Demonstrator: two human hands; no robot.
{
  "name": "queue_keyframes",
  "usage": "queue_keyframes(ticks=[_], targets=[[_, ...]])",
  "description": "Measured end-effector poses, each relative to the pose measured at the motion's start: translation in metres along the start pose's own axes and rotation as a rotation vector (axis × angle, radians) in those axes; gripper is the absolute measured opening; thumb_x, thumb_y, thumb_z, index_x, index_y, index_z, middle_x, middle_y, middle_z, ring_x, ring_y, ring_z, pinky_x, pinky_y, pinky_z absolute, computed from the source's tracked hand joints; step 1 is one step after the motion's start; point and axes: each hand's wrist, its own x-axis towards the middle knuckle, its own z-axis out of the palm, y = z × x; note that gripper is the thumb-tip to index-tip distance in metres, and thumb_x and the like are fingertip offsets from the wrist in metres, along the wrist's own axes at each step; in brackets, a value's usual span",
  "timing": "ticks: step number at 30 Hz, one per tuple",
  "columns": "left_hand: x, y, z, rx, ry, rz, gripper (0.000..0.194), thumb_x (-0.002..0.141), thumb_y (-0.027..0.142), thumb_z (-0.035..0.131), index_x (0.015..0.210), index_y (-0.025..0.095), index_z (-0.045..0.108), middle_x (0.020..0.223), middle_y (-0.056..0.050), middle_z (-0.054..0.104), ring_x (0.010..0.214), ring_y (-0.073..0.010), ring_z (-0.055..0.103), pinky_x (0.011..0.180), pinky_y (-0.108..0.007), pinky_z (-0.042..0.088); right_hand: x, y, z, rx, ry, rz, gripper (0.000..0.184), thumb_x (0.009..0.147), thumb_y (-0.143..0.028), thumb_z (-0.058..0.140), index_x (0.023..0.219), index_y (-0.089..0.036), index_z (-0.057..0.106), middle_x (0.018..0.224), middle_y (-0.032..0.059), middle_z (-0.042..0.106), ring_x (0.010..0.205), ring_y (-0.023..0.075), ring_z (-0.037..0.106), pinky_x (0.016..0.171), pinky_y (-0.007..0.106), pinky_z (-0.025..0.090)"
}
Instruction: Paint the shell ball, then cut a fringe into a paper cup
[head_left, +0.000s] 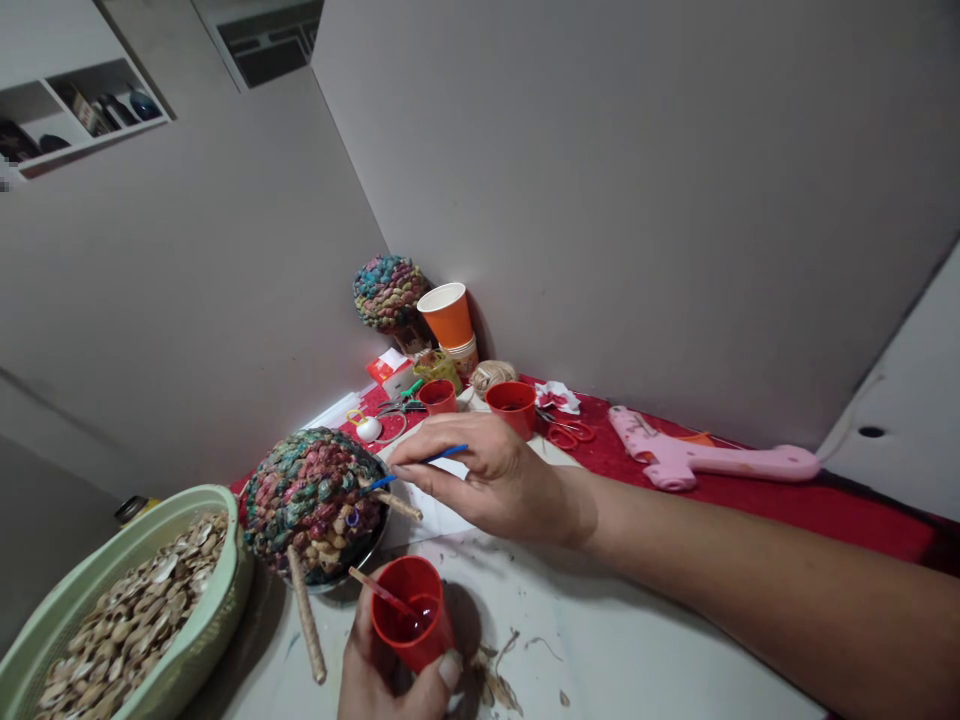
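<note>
My right hand point(469, 470) pinches a thin blue paintbrush point(450, 452), its tip touching the side of a dome point(311, 490) covered in painted shells of green, pink, purple and tan. Two twine-wrapped rods point(306, 615) stick out from the dome, which sits in a shiny metal bowl point(375, 548). Below, my left hand point(390, 670) is wrapped round a red cup point(415, 620). Some reddish liquid lies in the cup, and a thin stick point(382, 592) leans in it. My left fingers are partly hidden behind the cup.
A green basket point(234, 560) of tan nut shells stands at left. Behind are a second painted dome point(390, 290), orange paper cups point(448, 315), two red cups point(512, 400), a twine ball point(493, 376), scissors point(570, 434) and a pink glue gun point(720, 460). Grey walls close off the back.
</note>
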Motion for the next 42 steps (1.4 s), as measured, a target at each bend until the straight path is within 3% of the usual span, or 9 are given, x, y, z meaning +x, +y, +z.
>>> queue_keyframes(ticks=[6, 14, 20, 24, 32, 38, 42], targets=[[0.000, 0.000, 0.000, -0.010, -0.003, -0.010, 0.073, 0.049, 0.051, 0.089, 0.111, 0.017, 0.070, 0.102, -0.014, 0.080, 0.095, -0.0330, 0.074, 0.085, -0.039, 0.059, 0.000, -0.009, 0.004, 0.141, 0.030, -0.020, 0.005, 0.090, -0.007, 0.066, 0.092, -0.008, 0.071, 0.084, 0.0108, 0.076, 0.075, 0.0151, 0.071, 0.076, 0.028, 0.058], [-0.001, 0.003, 0.002, -0.017, -0.008, -0.002, 0.073, 0.050, 0.053, 0.088, 0.110, 0.016, 0.069, 0.099, -0.013, 0.080, 0.094, -0.0325, 0.074, 0.085, -0.038, 0.059, -0.003, -0.008, 0.005, 0.120, 0.049, -0.029, 0.006, 0.090, -0.006, 0.067, 0.094, -0.009, 0.072, 0.084, 0.0099, 0.077, 0.076, 0.0149, 0.071, 0.077, 0.028, 0.059], [0.000, 0.000, 0.000, 0.001, -0.012, 0.005, 0.068, 0.051, 0.051, 0.088, 0.106, 0.017, 0.069, 0.099, -0.013, 0.080, 0.096, -0.0316, 0.074, 0.087, -0.037, 0.059, -0.010, -0.004, 0.021, 0.213, 0.023, -0.061, 0.007, 0.095, -0.013, 0.065, 0.095, -0.011, 0.071, 0.087, 0.0108, 0.077, 0.080, 0.0152, 0.072, 0.076, 0.027, 0.059], [0.001, 0.000, 0.000, 0.028, -0.023, 0.023, 0.066, 0.053, 0.053, 0.086, 0.105, 0.017, 0.069, 0.098, -0.013, 0.079, 0.094, -0.0319, 0.074, 0.087, -0.038, 0.059, -0.012, -0.001, 0.023, 0.163, -0.023, -0.088, 0.009, 0.097, -0.015, 0.063, 0.097, -0.013, 0.071, 0.089, 0.0097, 0.078, 0.082, 0.0153, 0.072, 0.078, 0.027, 0.059], [0.001, -0.001, -0.001, 0.025, -0.051, 0.023, 0.070, 0.054, 0.048, 0.086, 0.113, 0.016, 0.067, 0.105, -0.015, 0.079, 0.096, -0.0321, 0.074, 0.086, -0.037, 0.059, -0.009, -0.006, 0.022, 0.195, 0.060, -0.069, 0.008, 0.096, -0.015, 0.064, 0.096, -0.011, 0.071, 0.087, 0.0107, 0.077, 0.079, 0.0156, 0.073, 0.076, 0.028, 0.059], [0.002, 0.000, -0.001, 0.066, -0.056, 0.040, 0.068, 0.055, 0.050, 0.084, 0.112, 0.015, 0.069, 0.103, -0.016, 0.078, 0.099, -0.0337, 0.073, 0.089, -0.040, 0.058, -0.012, -0.002, 0.029, 0.134, -0.014, -0.068, 0.014, 0.100, -0.020, 0.059, 0.098, -0.013, 0.071, 0.089, 0.0100, 0.077, 0.082, 0.0153, 0.072, 0.078, 0.029, 0.059], [0.001, 0.004, 0.001, 0.042, -0.053, 0.010, 0.071, 0.053, 0.050, 0.085, 0.113, 0.016, 0.068, 0.105, -0.015, 0.079, 0.097, -0.0327, 0.074, 0.087, -0.038, 0.059, -0.009, -0.005, 0.021, 0.099, 0.048, -0.045, 0.011, 0.097, -0.016, 0.061, 0.098, -0.013, 0.071, 0.087, 0.0094, 0.077, 0.077, 0.0153, 0.071, 0.075, 0.029, 0.059]])
